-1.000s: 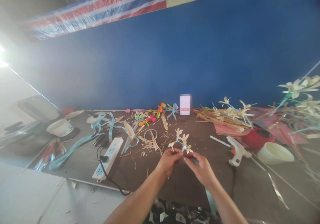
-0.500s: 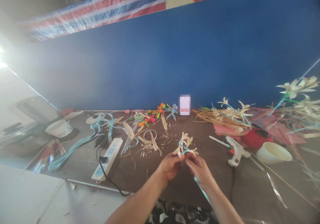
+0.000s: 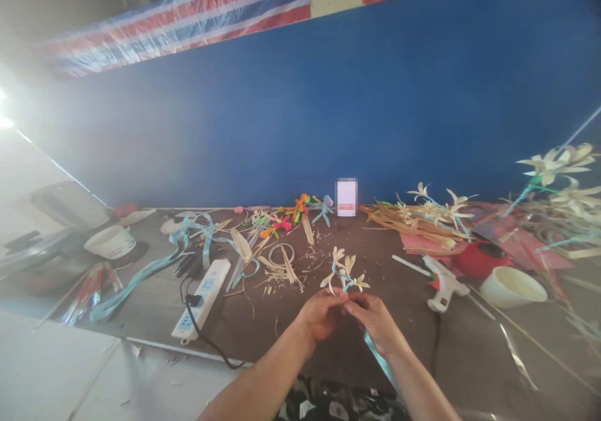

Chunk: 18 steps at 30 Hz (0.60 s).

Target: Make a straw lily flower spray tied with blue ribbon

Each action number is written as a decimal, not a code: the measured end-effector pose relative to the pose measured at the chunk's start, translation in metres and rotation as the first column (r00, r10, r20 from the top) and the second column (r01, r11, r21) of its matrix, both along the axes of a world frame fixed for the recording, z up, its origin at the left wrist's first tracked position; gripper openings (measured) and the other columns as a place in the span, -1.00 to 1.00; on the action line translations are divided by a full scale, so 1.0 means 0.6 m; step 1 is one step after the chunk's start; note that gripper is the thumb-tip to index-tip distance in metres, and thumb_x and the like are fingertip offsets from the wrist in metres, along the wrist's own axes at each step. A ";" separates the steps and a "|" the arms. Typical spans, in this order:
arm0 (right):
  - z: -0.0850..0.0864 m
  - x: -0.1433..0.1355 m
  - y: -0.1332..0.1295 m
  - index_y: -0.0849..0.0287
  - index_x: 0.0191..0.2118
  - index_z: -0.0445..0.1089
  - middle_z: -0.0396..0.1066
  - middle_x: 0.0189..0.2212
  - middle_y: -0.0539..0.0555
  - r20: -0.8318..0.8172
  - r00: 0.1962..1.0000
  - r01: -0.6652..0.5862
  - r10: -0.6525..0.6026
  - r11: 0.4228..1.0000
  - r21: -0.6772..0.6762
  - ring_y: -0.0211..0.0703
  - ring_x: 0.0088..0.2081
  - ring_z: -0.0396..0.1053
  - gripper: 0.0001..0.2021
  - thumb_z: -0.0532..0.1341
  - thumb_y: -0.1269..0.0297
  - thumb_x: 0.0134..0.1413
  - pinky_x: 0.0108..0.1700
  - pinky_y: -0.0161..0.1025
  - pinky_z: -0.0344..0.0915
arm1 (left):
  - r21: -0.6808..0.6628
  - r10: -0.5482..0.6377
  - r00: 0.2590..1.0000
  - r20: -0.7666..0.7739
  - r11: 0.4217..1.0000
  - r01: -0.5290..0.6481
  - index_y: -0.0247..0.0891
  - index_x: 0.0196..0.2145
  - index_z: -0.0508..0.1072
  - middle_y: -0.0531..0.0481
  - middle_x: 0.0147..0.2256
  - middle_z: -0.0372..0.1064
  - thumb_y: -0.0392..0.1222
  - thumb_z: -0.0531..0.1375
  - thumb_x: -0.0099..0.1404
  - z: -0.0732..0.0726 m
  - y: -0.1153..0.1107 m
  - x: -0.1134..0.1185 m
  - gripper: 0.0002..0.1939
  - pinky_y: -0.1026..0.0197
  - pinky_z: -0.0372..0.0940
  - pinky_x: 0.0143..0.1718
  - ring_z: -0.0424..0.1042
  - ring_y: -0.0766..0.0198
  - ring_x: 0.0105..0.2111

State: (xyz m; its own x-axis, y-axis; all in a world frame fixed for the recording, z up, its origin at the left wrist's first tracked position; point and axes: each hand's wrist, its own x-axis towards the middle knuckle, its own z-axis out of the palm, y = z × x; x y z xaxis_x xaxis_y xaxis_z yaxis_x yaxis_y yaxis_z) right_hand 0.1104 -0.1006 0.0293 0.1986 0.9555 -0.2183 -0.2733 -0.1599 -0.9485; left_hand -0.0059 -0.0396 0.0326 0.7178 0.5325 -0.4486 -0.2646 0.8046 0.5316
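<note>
A small spray of cream flowers (image 3: 348,270) on blue-wrapped stems stands up above my fingertips, near the front of the dark table. My left hand (image 3: 323,314) pinches the base of the stems from the left. From the right, my right hand (image 3: 373,322) closes its thumb and fingers on the same stems, close against the left fingertips. A light blue ribbon (image 3: 379,357) hangs from below my right hand along the wrist. The exact grip point is partly hidden by the fingers.
A white power strip (image 3: 201,302) with a black cable lies left. The white glue gun (image 3: 444,286), a cream cup (image 3: 514,286) and a red round object (image 3: 481,259) are at right. Dried husks (image 3: 422,225) and colourful figures (image 3: 300,207) lie behind.
The flower spray has turned and spread between my fingers, with its left blossoms now standing further apart. My hands have barely moved.
</note>
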 end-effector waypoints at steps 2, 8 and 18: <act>-0.006 0.000 -0.001 0.26 -0.56 0.36 0.31 -0.68 -0.05 -0.087 0.996 -0.002 0.000 1.000 -0.018 -0.48 -0.72 0.03 -0.83 0.26 0.23 -0.24 -0.69 -0.45 -0.12 | 0.019 -0.023 0.999 0.029 1.000 0.023 -0.33 -0.53 0.33 0.08 -0.59 0.29 -0.31 0.24 -0.04 0.003 -0.001 0.000 -0.89 0.31 0.05 -0.53 0.25 0.43 -0.62; -0.009 0.006 -0.003 0.25 -0.52 0.33 0.33 -0.68 -0.02 -0.330 0.944 -0.047 0.017 0.995 -0.084 -0.48 -0.73 0.09 -0.80 0.30 0.24 -0.29 -0.71 -0.47 -0.13 | 0.048 -0.066 0.998 0.006 0.997 0.066 -0.37 -0.40 0.40 0.00 -0.52 0.34 -0.23 0.19 0.03 0.014 -0.003 -0.001 -0.84 0.29 0.10 -0.51 0.27 0.41 -0.60; -0.008 0.015 -0.002 0.28 -0.46 0.32 0.30 -0.66 -0.03 -0.294 0.950 -0.128 0.103 0.990 -0.067 -0.54 -0.75 -0.11 -0.76 0.28 0.22 -0.26 -0.69 -0.45 -0.20 | 0.106 -0.100 0.994 -0.047 0.989 0.105 -0.36 -0.43 0.40 0.03 -0.52 0.31 -0.26 0.22 -0.01 0.010 0.005 -0.002 -0.85 0.28 0.12 -0.49 0.26 0.42 -0.60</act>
